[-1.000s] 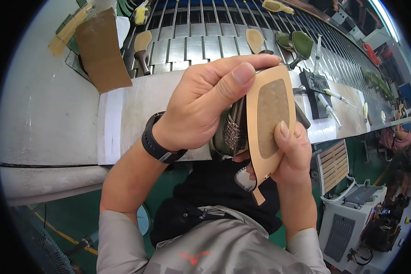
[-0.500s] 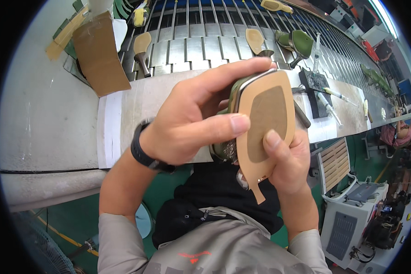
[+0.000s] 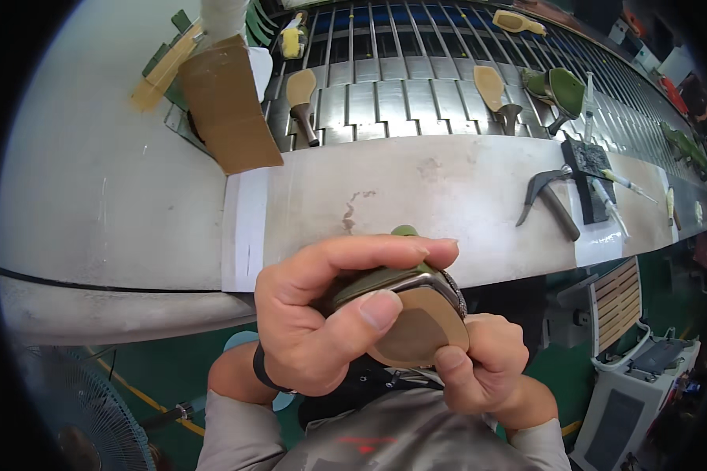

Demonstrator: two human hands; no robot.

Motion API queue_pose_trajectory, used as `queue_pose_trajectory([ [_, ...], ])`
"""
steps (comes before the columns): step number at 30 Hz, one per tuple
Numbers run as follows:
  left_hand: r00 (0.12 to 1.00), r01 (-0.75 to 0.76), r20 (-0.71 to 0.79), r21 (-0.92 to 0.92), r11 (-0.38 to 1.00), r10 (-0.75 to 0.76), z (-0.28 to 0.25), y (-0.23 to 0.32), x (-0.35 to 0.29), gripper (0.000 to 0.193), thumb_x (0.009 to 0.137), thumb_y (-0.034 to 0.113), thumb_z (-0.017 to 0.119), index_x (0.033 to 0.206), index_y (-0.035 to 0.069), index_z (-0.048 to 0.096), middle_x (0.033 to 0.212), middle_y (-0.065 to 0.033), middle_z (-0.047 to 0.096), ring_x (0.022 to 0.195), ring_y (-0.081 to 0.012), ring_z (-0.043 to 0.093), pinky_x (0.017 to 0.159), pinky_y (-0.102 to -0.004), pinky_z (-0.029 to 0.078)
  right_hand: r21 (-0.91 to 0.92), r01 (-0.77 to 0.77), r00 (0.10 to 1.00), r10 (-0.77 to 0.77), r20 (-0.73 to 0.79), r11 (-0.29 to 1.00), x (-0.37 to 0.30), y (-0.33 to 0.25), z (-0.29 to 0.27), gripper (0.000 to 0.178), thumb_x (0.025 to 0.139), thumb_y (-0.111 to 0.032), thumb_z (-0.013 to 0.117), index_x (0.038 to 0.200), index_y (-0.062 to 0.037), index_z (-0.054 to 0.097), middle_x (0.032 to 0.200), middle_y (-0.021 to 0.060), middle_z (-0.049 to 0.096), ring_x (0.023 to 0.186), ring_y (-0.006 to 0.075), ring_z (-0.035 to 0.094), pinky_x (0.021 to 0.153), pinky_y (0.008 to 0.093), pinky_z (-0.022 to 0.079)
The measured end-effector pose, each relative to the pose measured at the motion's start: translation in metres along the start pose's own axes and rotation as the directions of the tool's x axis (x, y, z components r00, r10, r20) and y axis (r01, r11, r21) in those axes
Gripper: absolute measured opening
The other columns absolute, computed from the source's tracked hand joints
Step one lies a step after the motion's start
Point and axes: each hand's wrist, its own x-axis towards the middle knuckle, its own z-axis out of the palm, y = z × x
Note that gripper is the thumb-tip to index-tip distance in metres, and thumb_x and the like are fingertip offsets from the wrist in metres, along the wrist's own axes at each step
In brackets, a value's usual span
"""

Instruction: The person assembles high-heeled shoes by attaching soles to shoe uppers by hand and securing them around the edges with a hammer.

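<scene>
My left hand point(image 3: 310, 318) is wrapped round a green shoe point(image 3: 369, 281), its fingers over the far side and its thumb on the sole edge. A tan outsole point(image 3: 418, 330) with a darker middle lies against the shoe's underside, its toe end tilted up. At the sole's right edge, my right hand point(image 3: 487, 363) is closed, thumb pressed on the rim and fingers curled beneath. Both hands are above the near edge of the worktable, close to my body. My hands hide much of the shoe and the sole's narrow tail.
A pale worktable point(image 3: 416, 177) fronts a slatted metal conveyor point(image 3: 385, 102) carrying tan soles with heels point(image 3: 301, 90) and another green shoe point(image 3: 564, 90). A hammer point(image 3: 556, 208) and syringes point(image 3: 611, 206) lie around a black block point(image 3: 587, 177). Cardboard point(image 3: 226, 106) stands left; a fan point(image 3: 94, 416) is below.
Both hands have brought the shoe and sole down toward my body, tilting the sole so it looks foreshortened. My view has shifted left, showing the hammer fully.
</scene>
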Motion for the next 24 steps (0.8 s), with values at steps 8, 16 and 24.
queue_pose_trajectory([
  [8, 0.993, 0.069, -0.112, 0.256, 0.964, -0.042, -0.005, 0.019, 0.001, 0.026, 0.097, 0.012, 0.068, 0.116, -0.005, 0.063, 0.113, -0.0290, 0.074, 0.111, -0.0393, 0.075, 0.100, -0.0501, 0.060, -0.049, 0.076, 0.997, -0.076, 0.017, 0.996, 0.007, 0.002, 0.017, 0.013, 0.093, -0.009, 0.079, 0.088, 0.0015, 0.073, 0.063, 0.0098, 0.060, 0.048, 0.0258, 0.057, 0.046, 0.0352, 0.044],
  [16, 0.980, -0.014, -0.179, 0.367, 0.930, 0.086, -0.013, 0.011, 0.008, 0.021, 0.100, 0.012, 0.070, 0.113, -0.001, 0.059, 0.107, -0.0191, 0.072, 0.105, -0.0309, 0.075, 0.094, -0.0426, 0.060, -0.124, -0.043, 0.999, 0.040, -0.025, 0.991, 0.016, 0.000, 0.013, 0.018, 0.089, -0.012, 0.085, 0.088, -0.0013, 0.071, 0.064, 0.0099, 0.066, 0.049, 0.0229, 0.062, 0.046, 0.0326, 0.048],
  [24, 0.977, -0.082, -0.086, 0.699, 0.710, 0.197, -0.007, 0.015, 0.028, 0.025, 0.095, 0.006, 0.076, 0.106, 0.002, 0.054, 0.101, -0.0147, 0.071, 0.093, -0.0238, 0.073, 0.090, -0.0371, 0.059, -0.114, -0.053, 0.998, 0.049, -0.038, 0.992, 0.024, 0.000, 0.009, 0.019, 0.087, -0.007, 0.085, 0.089, -0.0019, 0.067, 0.065, 0.0123, 0.065, 0.048, 0.0246, 0.062, 0.045, 0.0321, 0.048],
])
